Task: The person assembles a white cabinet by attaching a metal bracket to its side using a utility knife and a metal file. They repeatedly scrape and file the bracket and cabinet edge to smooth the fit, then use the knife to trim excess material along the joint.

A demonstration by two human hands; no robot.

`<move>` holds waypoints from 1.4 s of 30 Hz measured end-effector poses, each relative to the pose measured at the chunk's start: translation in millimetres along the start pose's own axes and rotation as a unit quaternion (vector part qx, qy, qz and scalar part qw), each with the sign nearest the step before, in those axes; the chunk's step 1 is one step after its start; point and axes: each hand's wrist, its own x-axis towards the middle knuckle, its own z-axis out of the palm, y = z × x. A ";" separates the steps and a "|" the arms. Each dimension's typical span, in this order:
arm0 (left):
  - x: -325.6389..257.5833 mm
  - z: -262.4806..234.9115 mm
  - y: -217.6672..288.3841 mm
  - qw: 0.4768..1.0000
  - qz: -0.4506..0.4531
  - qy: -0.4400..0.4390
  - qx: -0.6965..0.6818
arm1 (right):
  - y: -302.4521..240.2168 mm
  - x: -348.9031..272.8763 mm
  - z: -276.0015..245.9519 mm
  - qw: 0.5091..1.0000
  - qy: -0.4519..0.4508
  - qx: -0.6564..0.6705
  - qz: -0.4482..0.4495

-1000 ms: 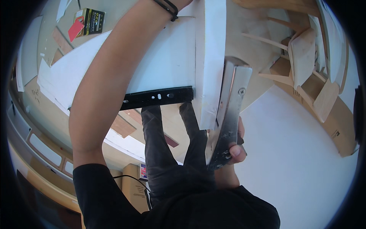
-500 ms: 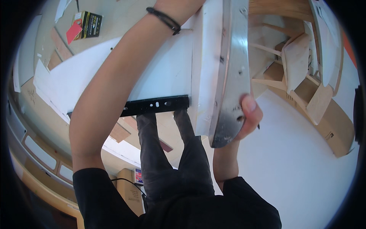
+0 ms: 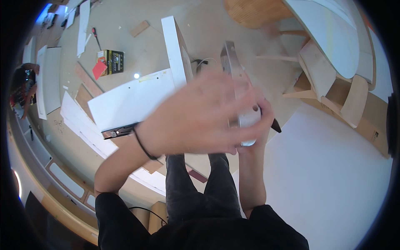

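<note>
A long silver metal bar (image 3: pixel 234 64) with round holes stands tilted in front of me, its far end pointing away. My right hand (image 3: pixel 266 113) is closed round its near end. A dark pointed piece (image 3: pixel 276 126) sticks out beside that hand; its kind is unclear. Across the bar's near part reaches my left hand (image 3: pixel 196 116), smeared by motion, so its grip does not show. Behind the left wrist is a white panel (image 3: pixel 133 98) with a black drawer slide (image 3: pixel 118 131) along its near edge. It meets an upright white board (image 3: pixel 171 46).
A black and yellow box (image 3: pixel 114 61) and a screwdriver (image 3: pixel 96 37) lie on the floor at left, among loose boards (image 3: pixel 87 77). Wooden chairs (image 3: pixel 318 68) and a white table (image 3: pixel 329 33) stand at right, above a large white sheet (image 3: pixel 316 166). Another person (image 3: pixel 26 89) is at far left.
The metal bar has moved away from the white panel and lower in view. My left hand has come down from the top onto the bar. More floor shows.
</note>
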 end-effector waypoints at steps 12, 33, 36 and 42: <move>8.9 -6.8 52.5 0.924 -0.293 0.039 -0.242 | -37.7 -49.6 -31.7 0.769 -0.177 -0.548 -0.278; -58.8 45.0 -58.3 0.839 -0.494 0.190 0.127 | 28.6 97.0 75.6 0.904 -0.036 -0.403 -0.139; -63.1 47.9 -58.3 0.839 -0.484 0.175 0.177 | 31.4 99.9 78.9 0.905 -0.032 -0.395 -0.153; -65.8 54.8 -62.7 0.829 -0.511 0.118 0.193 | 37.3 107.4 84.2 0.891 -0.014 -0.414 -0.187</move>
